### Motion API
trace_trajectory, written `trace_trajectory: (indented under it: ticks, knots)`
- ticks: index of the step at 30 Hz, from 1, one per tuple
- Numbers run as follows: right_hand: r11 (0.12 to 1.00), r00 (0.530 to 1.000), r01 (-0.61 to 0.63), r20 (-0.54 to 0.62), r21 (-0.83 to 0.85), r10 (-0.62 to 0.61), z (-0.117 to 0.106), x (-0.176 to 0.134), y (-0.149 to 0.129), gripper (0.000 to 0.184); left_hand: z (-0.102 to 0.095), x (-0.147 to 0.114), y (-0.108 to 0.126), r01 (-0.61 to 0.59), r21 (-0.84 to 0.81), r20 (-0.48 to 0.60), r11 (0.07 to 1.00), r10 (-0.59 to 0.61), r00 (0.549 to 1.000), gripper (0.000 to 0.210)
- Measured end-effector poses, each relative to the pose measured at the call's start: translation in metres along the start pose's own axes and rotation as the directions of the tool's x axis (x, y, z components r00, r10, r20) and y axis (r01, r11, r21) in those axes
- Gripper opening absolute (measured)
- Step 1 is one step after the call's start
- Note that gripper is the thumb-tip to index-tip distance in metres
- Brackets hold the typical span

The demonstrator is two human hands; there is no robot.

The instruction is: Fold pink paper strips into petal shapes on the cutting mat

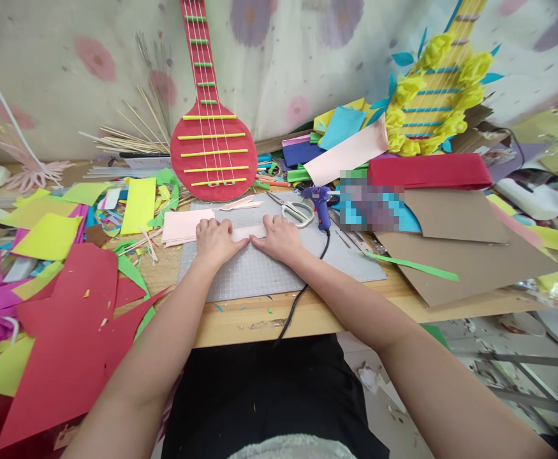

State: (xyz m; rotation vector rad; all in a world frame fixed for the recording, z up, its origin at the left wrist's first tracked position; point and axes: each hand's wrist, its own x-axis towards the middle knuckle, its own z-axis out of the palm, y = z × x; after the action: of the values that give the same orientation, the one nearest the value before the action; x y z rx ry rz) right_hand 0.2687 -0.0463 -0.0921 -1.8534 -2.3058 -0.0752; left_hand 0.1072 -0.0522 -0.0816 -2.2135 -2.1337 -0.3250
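Note:
Over the grey cutting mat (240, 274), both hands grip a narrow, pale pink folded paper strip (249, 233). My left hand (214, 241) holds its left end, fingers curled over the far side and thumb along the near edge. At the other end my right hand (279, 238) does the same, the two thumb tips almost meeting. Much of the strip is hidden under the fingers. A small stack of pale pink sheets (183, 227) lies left of my left hand. Scissors with pale handles (298, 213) and a blue hot glue gun (323, 207) rest beyond my right hand.
A red paper lute (214, 153) and a yellow flowered one (432, 95) lean at the back. Red paper (82, 306) and coloured scraps crowd the left. Brown cardboard (465, 261) covers the right. The glue gun's black cord (302, 290) crosses the table edge (279, 325).

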Motion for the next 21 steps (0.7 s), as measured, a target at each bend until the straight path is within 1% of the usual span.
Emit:
trace_trajectory:
  ticks: [2,5,7,11,17,19,21]
  knots:
    - [1.000,1.000,0.009,0.012,0.004,-0.009,0.000,0.001,0.002,0.052,0.000,0.000,0.000,0.009,-0.002,0.006,1.000,-0.009,1.000,0.052]
    - [0.999,0.998,0.046,0.039,0.017,-0.046,-0.001,0.002,0.007,0.038,0.000,0.000,-0.001,0.025,-0.008,0.007,1.000,-0.025,1.000,0.050]
    - [0.998,0.996,0.060,0.058,0.028,-0.061,-0.002,0.003,0.011,0.031,0.000,0.001,-0.001,0.026,-0.015,0.006,1.000,-0.026,1.000,0.050]
    - [0.997,0.995,0.056,0.076,0.056,-0.060,-0.002,0.004,0.017,0.031,0.001,0.002,-0.002,0.035,-0.022,0.016,0.999,-0.035,0.999,0.050]
    - [0.992,0.997,0.050,0.047,0.119,-0.056,0.002,0.005,0.022,0.030,0.002,0.003,-0.002,0.051,-0.040,0.037,0.998,-0.049,0.998,0.050]
    - [0.984,0.998,0.050,0.031,0.169,-0.056,0.002,0.005,0.025,0.030,0.003,0.004,-0.003,0.070,-0.057,0.056,0.996,-0.067,0.996,0.051]
    - [0.964,0.998,0.057,0.017,0.258,-0.063,0.001,0.005,0.030,0.031,0.004,0.005,-0.003,0.095,-0.071,0.073,0.993,-0.090,0.993,0.052]
